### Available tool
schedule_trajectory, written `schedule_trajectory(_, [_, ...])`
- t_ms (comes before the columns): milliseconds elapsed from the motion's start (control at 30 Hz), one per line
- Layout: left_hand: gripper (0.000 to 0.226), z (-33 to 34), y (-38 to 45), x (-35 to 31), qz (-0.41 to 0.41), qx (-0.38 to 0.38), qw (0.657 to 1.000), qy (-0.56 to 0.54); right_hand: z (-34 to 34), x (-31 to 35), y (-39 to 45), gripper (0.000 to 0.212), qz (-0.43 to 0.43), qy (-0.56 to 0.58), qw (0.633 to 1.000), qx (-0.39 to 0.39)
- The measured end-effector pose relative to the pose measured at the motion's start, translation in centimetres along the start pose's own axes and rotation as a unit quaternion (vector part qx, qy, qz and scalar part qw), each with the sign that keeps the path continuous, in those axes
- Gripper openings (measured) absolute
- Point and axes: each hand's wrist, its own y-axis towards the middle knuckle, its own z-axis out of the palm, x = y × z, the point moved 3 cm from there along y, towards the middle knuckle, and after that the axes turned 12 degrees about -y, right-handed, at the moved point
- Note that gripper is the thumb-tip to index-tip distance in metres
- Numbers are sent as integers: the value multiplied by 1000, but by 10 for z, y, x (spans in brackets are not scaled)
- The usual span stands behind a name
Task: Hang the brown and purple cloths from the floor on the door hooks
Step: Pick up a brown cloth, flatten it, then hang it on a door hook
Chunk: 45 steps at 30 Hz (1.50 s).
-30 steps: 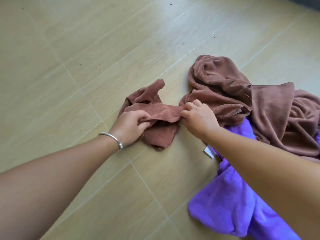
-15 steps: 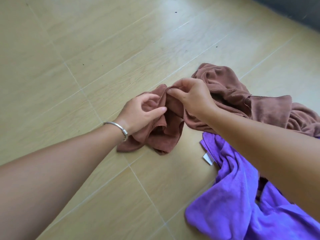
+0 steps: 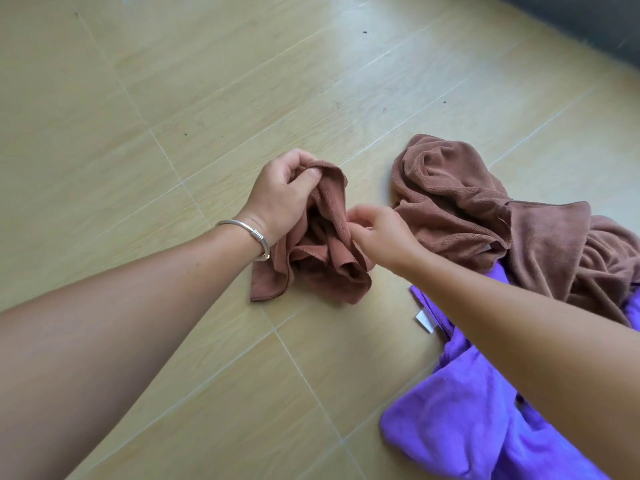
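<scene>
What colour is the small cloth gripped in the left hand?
Reddish brown, plain with no pattern: the small plush cloth held by the left hand, clearest in the head view.

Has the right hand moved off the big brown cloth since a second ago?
Yes. The right hand left the big brown cloth and now pinches the small brown cloth.

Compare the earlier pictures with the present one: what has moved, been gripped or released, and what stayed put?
The left hand has gathered the small brown cloth and lifted its top edge off the floor. The right hand moved from that edge down to pinch a middle fold. The large brown cloth and purple cloth stayed where they lay.
</scene>
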Motion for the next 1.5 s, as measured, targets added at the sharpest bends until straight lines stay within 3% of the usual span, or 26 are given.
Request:
schedule_trajectory(100, [14, -8, -5, -31, -1, -2, 1000, 7, -2, 31, -12, 34, 2, 88, 996, 12])
schedule_trajectory(167, [10, -17, -8, -56, -7, -15, 1000, 2, -5, 54, -29, 36, -8, 113, 993, 19])
schedule_trajectory(267, [7, -38, -18, -99, -13, -27, 999, 14, -19, 89, -52, 29, -7, 90, 996, -17])
schedule_trajectory(367, [8, -60, -31, -145, -18, -52, 998, -15, -40, 130, -69, 39, -52, 9, 997, -47])
schedule_trajectory(533, [9, -98, -42, -226, 17, -79, 996, -32, -79, 184, -87, 17, -28, -82, 995, -46])
schedule_trajectory(700, [14, -147, -47, -289, 3, -125, 991, -51, -129, 222, -92, 11, 35, -139, 990, -6])
schedule_trajectory(767, [13, -170, -48, -304, -16, -157, 985, -66, -151, 239, -90, 19, 40, -160, 986, -2])
schedule_trajectory(833, [13, -190, -48, -316, -33, -179, 981, -72, -175, 259, -84, 23, 30, -186, 982, -24])
schedule_trajectory(933, [13, -220, -43, -335, -54, -233, 966, -94, -210, 293, -65, 4, 20, -211, 975, -69])
schedule_trajectory(1033, [18, -248, -36, -358, -70, -255, 959, -99, -247, 331, -43, 16, 17, -224, 968, -114])
schedule_trajectory(1133, [27, -273, -29, -385, -73, -255, 961, -76, -278, 376, -25, 13, 3, -240, 959, -148])
schedule_trajectory(1267, [21, -309, -20, -424, -57, -277, 956, -75, -317, 438, -13, 20, -5, -253, 947, -196])
schedule_trajectory(1500, [18, -347, -27, -475, -3, -307, 950, -49, -348, 514, -12, 13, -103, -259, 941, -191])
